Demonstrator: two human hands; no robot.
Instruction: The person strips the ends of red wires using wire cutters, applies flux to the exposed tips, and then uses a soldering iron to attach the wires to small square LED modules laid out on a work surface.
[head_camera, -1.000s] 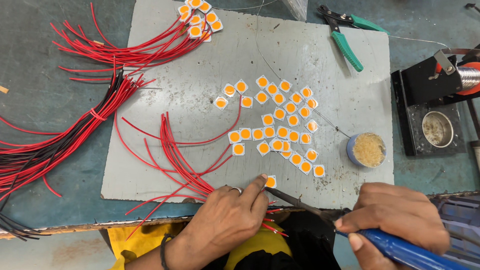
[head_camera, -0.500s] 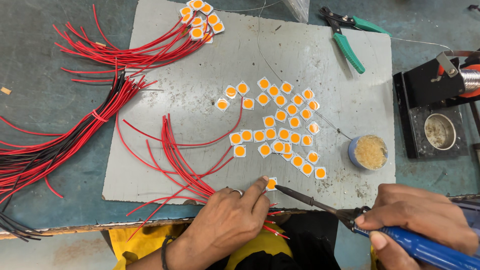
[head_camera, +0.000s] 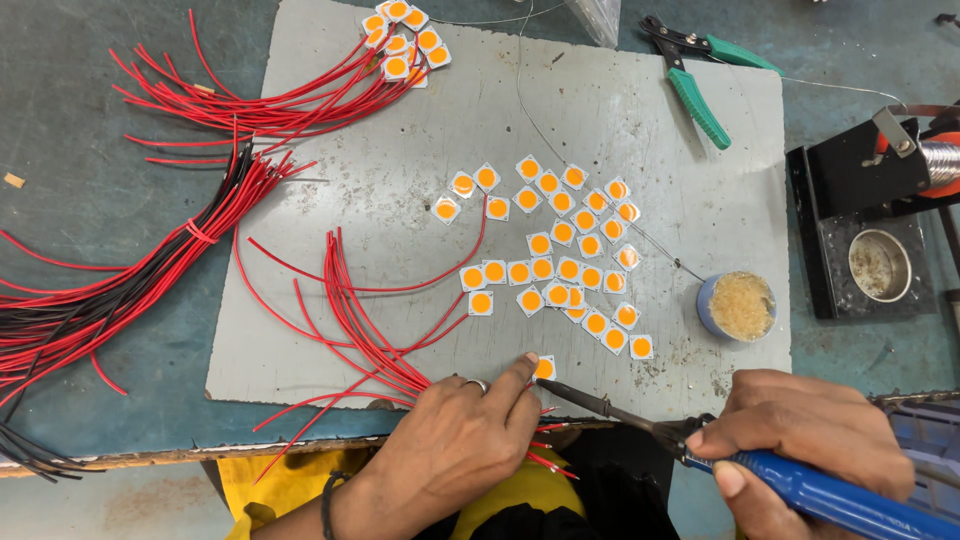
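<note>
the left hand (head_camera: 455, 450) lies flat at the near edge of the grey work mat (head_camera: 300, 330), its fingers (head_camera: 520, 375) together with the index tip pressing down on a small square orange-centred led chip (head_camera: 544, 367), which sits alone at the front of the mat. the right hand (head_camera: 805, 430) has its fingers clamped round the blue handle of a soldering iron (head_camera: 800, 485), and the iron's dark tip (head_camera: 560, 389) rests just beside the chip and the index fingertip. the likely trouble is that closeness: the tip is nearly touching the finger, so a small slip could burn it, or push the chip out from under the finger. red wire ends (head_camera: 545, 440) poke out under the left hand and could foul the shaft. the chip lies so near the mat's front edge that a nudge toward the person might send it off the bench (head_camera: 80, 120). to the left, a fan of loose red wires (head_camera: 350, 320) crowds the hand; a cluster of more led chips (head_camera: 560, 250) lies just beyond. to the right there is open mat until a small pot of yellowish flux (head_camera: 740, 306). farther out are the green-handled cutters (head_camera: 700, 70), a black iron stand (head_camera: 870, 230) and a bundle of red and black wires (head_camera: 100, 300).
</note>
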